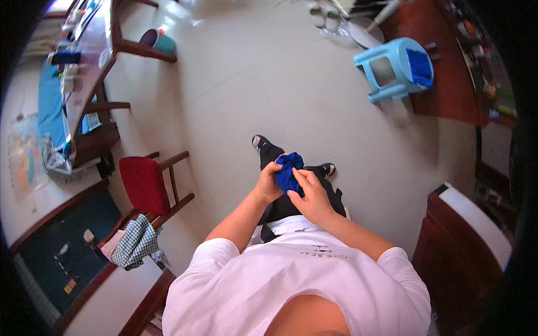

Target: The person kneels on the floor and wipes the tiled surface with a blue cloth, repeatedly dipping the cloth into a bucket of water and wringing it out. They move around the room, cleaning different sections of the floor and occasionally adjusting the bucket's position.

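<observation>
A bunched dark-blue cloth point(288, 173) is held between my two hands, in front of my waist and above my black-trousered legs. My left hand point(269, 181) grips its left side, with the thumb pressed on top. From the right, my right hand point(311, 195) pinches the cloth with thumb and fingertips. The fabric is crumpled, so its full shape cannot be made out. Another blue cloth point(419, 67) lies flat on the seat of a light-blue plastic stool point(384, 52) at the upper right.
A wooden chair with a red seat point(145, 185) stands at left, a checked cloth point(133, 241) over its back. Upper left is a cluttered table point(94, 50) with a bin point(164, 43) beside it. Dark wooden furniture point(454, 252) stands at right. Shoes point(324, 19) rest on the tiled floor.
</observation>
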